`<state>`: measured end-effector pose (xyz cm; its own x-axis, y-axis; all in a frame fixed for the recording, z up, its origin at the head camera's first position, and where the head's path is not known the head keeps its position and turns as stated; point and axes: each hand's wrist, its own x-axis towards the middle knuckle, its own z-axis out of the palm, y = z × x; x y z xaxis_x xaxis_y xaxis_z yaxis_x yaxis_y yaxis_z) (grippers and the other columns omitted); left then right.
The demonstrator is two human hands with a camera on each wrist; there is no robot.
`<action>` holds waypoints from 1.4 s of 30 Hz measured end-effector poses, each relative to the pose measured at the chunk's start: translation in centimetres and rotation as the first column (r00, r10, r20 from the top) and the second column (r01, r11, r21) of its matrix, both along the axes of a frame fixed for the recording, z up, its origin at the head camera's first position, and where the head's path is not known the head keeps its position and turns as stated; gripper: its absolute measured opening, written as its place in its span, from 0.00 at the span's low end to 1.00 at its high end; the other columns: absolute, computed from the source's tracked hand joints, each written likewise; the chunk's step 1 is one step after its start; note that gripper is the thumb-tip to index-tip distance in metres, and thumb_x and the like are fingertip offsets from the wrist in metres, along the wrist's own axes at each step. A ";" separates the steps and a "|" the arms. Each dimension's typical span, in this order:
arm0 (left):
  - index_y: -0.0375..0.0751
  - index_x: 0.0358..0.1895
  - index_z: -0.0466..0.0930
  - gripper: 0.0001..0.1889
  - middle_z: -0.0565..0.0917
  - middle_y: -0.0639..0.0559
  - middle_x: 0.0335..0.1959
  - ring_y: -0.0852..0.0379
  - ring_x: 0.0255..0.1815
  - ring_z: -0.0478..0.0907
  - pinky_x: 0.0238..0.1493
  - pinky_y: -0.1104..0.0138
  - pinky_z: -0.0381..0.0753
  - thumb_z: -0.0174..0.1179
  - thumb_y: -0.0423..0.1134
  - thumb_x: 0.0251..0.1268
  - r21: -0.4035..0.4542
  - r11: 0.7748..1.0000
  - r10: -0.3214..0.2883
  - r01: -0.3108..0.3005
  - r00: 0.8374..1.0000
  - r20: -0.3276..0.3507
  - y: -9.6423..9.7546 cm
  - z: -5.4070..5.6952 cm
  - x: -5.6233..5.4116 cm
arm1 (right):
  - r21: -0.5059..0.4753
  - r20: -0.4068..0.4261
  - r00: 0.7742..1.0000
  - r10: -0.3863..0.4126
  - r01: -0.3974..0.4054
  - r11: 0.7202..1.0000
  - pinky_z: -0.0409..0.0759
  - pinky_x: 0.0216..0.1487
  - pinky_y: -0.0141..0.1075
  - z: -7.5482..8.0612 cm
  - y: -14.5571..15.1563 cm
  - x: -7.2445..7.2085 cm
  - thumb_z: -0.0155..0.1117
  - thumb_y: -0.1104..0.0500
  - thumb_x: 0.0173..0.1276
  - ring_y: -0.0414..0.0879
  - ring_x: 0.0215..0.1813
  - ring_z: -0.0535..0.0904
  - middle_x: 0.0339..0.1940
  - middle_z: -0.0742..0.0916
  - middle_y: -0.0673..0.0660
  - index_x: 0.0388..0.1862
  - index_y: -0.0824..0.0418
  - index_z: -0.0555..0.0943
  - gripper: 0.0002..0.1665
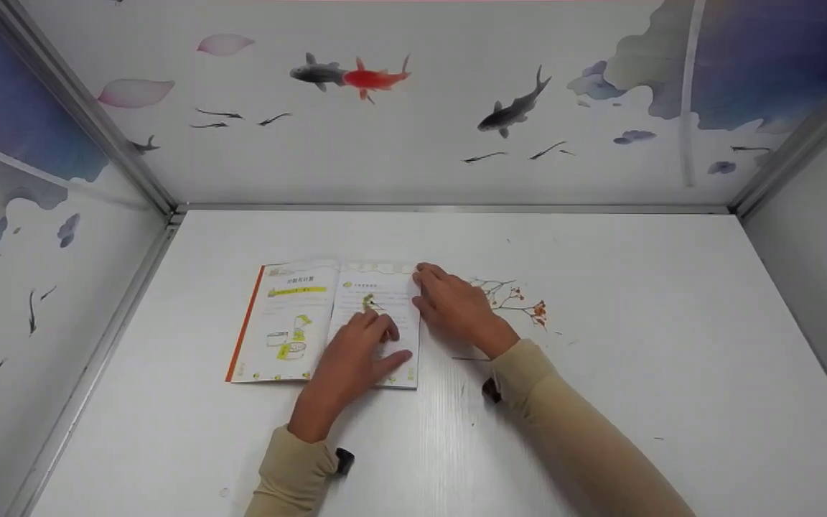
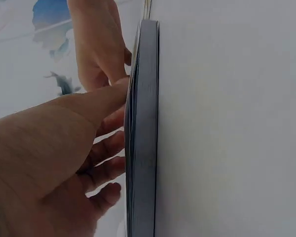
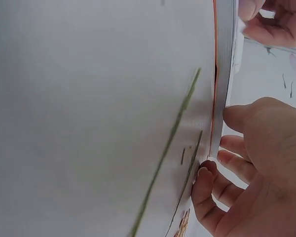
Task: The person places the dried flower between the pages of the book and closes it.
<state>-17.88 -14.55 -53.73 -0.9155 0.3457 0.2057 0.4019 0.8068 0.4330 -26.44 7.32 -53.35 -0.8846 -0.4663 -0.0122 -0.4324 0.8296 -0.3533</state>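
Observation:
An open book (image 1: 288, 305) with yellow illustrations and an orange left edge lies flat on the white table. My left hand (image 1: 356, 352) rests on its right-hand page, fingers spread and slightly bent. In the left wrist view, the thumb touches the page near the edge of the thick page block (image 2: 147, 123). At the book's right edge, towards its upper corner, is my right hand (image 1: 460, 305). The right wrist view shows that thumb touching the page block (image 3: 227, 74), with the other fingers loosely bent and nothing visible between them.
A dry sprig (image 1: 510, 298) with orange-red berries lies to the right of the book, partly behind my right hand. A thin green stem (image 3: 167, 143) is near the book. Small dark bits dot the white table (image 1: 636, 359). Printed panels enclose the back and sides.

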 end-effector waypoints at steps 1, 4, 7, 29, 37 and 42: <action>0.47 0.48 0.81 0.18 0.80 0.53 0.42 0.55 0.44 0.74 0.50 0.60 0.77 0.77 0.52 0.68 0.015 1.000 -0.017 0.016 0.999 0.040 0.2 0.0 0.2 | 0.002 -0.002 1.000 0.005 -0.005 1.000 0.84 0.66 0.55 0.0 0.0 0.0 0.55 0.46 0.88 0.56 0.78 0.78 0.87 0.71 0.54 0.84 0.57 0.68 0.33; 0.47 0.49 0.78 0.24 0.78 0.52 0.42 0.55 0.45 0.73 0.51 0.60 0.75 0.78 0.57 0.65 0.038 0.999 -0.037 0.033 0.993 0.109 0.6 0.0 0.4 | 0.003 -0.002 1.000 0.002 -0.002 1.000 0.84 0.67 0.55 -0.1 0.0 0.0 0.55 0.46 0.88 0.56 0.79 0.78 0.87 0.71 0.54 0.84 0.57 0.68 0.33; 0.47 0.51 0.78 0.26 0.79 0.51 0.43 0.53 0.46 0.72 0.52 0.58 0.74 0.78 0.59 0.63 0.058 0.997 -0.053 0.045 0.989 0.141 0.7 0.0 0.4 | 0.003 -0.003 1.000 -0.003 0.003 1.000 0.83 0.69 0.55 -0.2 0.1 0.0 0.55 0.46 0.88 0.56 0.80 0.77 0.87 0.71 0.54 0.84 0.57 0.69 0.33; 0.69 0.84 0.65 0.35 0.79 0.49 0.55 0.50 0.50 0.75 0.46 0.54 0.75 0.60 0.40 0.78 -0.066 0.998 0.029 -0.025 0.997 0.068 2.2 -0.5 0.0 | -0.103 0.136 0.990 0.045 -0.031 0.994 0.64 0.84 0.62 0.1 1.3 0.2 0.50 0.44 0.89 0.60 0.88 0.62 0.93 0.58 0.52 0.92 0.55 0.53 0.41; 0.60 0.63 0.83 0.18 0.81 0.51 0.61 0.49 0.53 0.80 0.43 0.53 0.83 0.60 0.35 0.78 -0.032 0.994 0.102 -0.103 0.994 -0.033 2.0 -0.1 0.3 | -0.239 0.232 0.970 0.074 -0.017 0.971 0.55 0.90 0.53 0.1 1.6 -0.2 0.53 0.49 0.88 0.58 0.92 0.53 0.92 0.56 0.61 0.92 0.62 0.47 0.45; 0.51 0.56 0.82 0.09 0.83 0.51 0.59 0.51 0.45 0.82 0.44 0.53 0.86 0.63 0.45 0.80 -0.009 0.987 0.159 -0.160 0.984 -0.080 1.8 1.1 0.6 | -0.128 0.202 0.979 0.035 -0.009 0.992 0.60 0.86 0.62 0.3 1.2 0.2 0.56 0.43 0.86 0.60 0.90 0.59 0.93 0.58 0.57 0.92 0.56 0.52 0.46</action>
<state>-17.33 -12.74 -52.67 -0.9403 0.2003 0.2752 0.3000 0.8694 0.3925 -26.26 8.47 -53.00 -0.8593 -0.4945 -0.1306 -0.3582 0.7641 -0.5365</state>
